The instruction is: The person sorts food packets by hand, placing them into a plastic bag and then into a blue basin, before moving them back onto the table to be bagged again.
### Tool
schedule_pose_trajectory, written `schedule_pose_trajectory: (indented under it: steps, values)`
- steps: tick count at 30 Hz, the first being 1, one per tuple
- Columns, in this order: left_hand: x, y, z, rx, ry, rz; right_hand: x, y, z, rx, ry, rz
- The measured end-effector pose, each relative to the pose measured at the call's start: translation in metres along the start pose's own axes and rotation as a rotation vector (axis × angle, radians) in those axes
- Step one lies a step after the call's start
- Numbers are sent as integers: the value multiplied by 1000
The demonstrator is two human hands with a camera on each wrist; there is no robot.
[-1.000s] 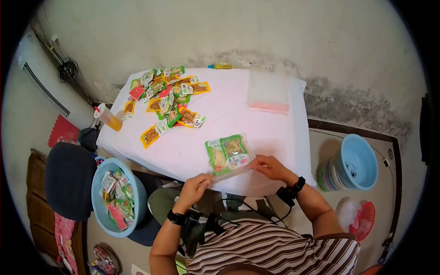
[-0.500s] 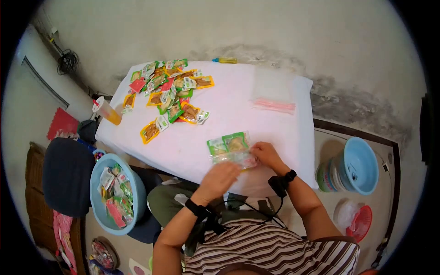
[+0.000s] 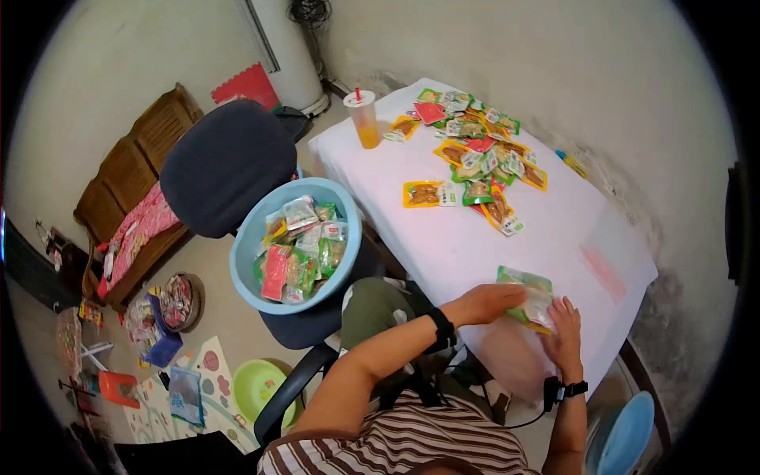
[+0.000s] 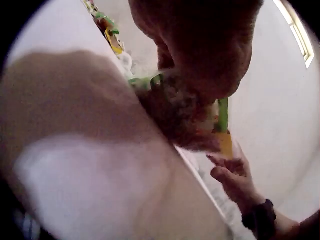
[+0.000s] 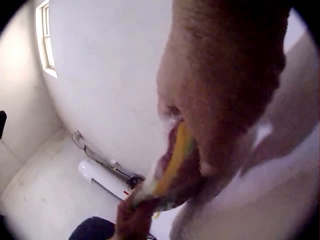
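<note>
In the head view, a clear bag (image 3: 529, 297) of green and yellow snack packets is between both hands above the near edge of the white-covered table. My left hand (image 3: 492, 303) grips its left side, and my right hand (image 3: 565, 336) holds the right side. The left wrist view has my left hand (image 4: 200, 50) large over the bag, whose yellow edge (image 4: 226, 145) shows near my right hand (image 4: 237, 177). From the right wrist, the bag (image 5: 172, 165) spans from my right hand (image 5: 220, 75) to my left hand (image 5: 134, 215); some fingertips are hidden.
Loose snack packets (image 3: 475, 150) are piled on the table (image 3: 380, 178), beside a drink cup (image 3: 365, 123). A blue basin (image 3: 241, 265) of packets stands on a chair to the left. Flat bags with pink edges (image 3: 603, 273) lie at the right.
The head view has swung left. The bag, flat and spread out earlier, is now bunched and raised between the hands. My left hand moved from its near edge onto its left side.
</note>
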State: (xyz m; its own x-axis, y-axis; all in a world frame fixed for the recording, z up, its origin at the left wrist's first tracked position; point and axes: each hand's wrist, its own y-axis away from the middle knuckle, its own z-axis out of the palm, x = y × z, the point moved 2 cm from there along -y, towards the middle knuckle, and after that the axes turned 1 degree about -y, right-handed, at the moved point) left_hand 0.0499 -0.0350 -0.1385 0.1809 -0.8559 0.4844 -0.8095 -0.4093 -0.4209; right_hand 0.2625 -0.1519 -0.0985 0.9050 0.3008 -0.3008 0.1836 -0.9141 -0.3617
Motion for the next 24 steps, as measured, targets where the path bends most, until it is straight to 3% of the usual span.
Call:
schedule_pose_trajectory:
  steps: [1, 3, 4, 5, 6, 7, 9, 10, 11, 13, 14, 16, 18, 20, 24]
  values:
    - [-3, -7, -3, 17, -11, -5, 18, -5, 11, 0, 3, -20]
    - [-6, -17, -15, 60, 121, -136, 41, -17, 19, 152, -431, 142]
    - [-2, -21, -30, 80, 114, -139, 25, -34, 10, 205, -532, 212]
    - [0, -26, -44, 103, 336, -321, 23, -50, 8, 199, -528, 192]
    - [-1, -25, -53, 124, 562, -501, 23, -63, 10, 172, -748, 279]
    - [-5, -19, -56, 142, 557, -504, 22, -75, 14, 139, -969, 369]
    - [-16, -1, -50, 229, 928, -800, 14, -98, 24, 127, -1111, 382]
    - [-8, 15, -53, 388, 1268, -825, -8, -110, 28, 64, -1223, 460]
    - [-1, 31, -58, 400, 1267, -821, -25, -117, 31, 0, -1332, 539]
    - [12, 64, -73, 657, 1615, -886, -38, -126, 55, -62, -1371, 572]
    - [24, 76, -83, 676, 1612, -885, -48, -133, 71, -55, -1410, 566]
    - [47, 102, -101, 797, 1172, -818, -69, -140, 94, -67, -1449, 554]
    - [46, 130, -99, 888, 1177, -876, -95, -147, 108, -235, -1459, 525]
    - [45, 153, -104, 985, 1310, -987, -143, -159, 104, -261, -1463, 537]
    - [42, 186, -125, 1249, 1394, -946, -194, -180, 116, -347, -1486, 517]
